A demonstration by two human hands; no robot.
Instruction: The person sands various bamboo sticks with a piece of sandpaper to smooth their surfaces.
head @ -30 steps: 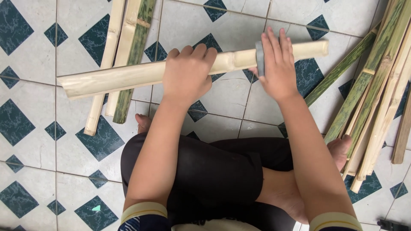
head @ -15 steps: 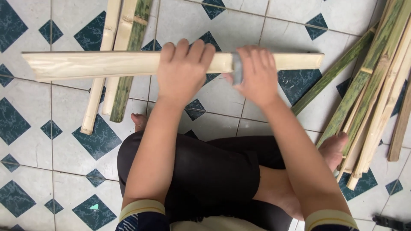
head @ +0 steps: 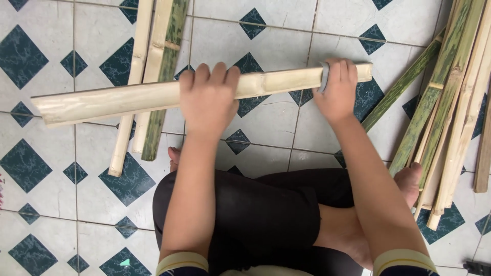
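While left hand [head: 208, 98] stays clamped on bamboo slat [head: 123, 99], right hand [head: 337, 92] gripping grey blade [head: 324, 76] has slid toward slat's right end

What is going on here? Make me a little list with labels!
Place: tiled floor with dark diamonds
Left hand: grips the pale bamboo strip near its middle
Right hand: holds a grey blade against the strip's right end
Left pile: a few split bamboo pieces
Right pile: more green and pale strips
Person: sitting cross-legged, barefoot
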